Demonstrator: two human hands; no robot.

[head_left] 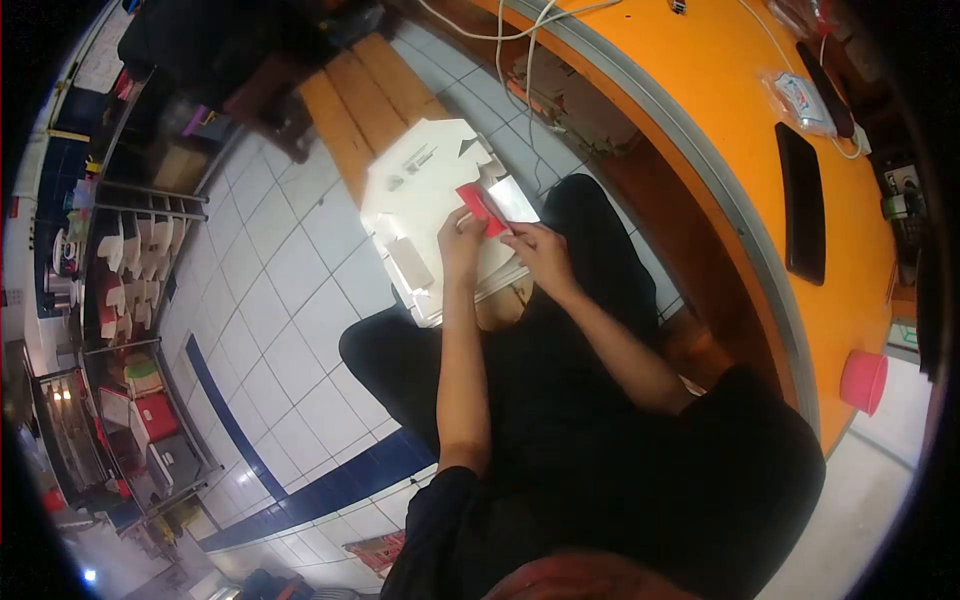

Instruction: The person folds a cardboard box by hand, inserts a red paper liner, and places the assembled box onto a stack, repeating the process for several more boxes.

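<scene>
A stack of flat white cardboard sheets (412, 205) with cut flaps lies on the end of a wooden bench (345, 105), just in front of my knees. Above the right side of the stack, a small red piece (474, 202) is held between both hands. My left hand (461, 238) has its fingers closed on the red piece's left side. On its lower right edge, my right hand (537, 250) pinches it. Beside the red piece is a bright white flap (513, 200). The fingertips partly hide the red piece.
An orange table (690, 75) curves along the right, bearing a black tray-like object (802, 205), a plastic packet (803, 103) and cables. A pink cup (863, 381) stands near its lower end. Metal shelves (150, 200) with white boxes stand left, beyond the tiled floor.
</scene>
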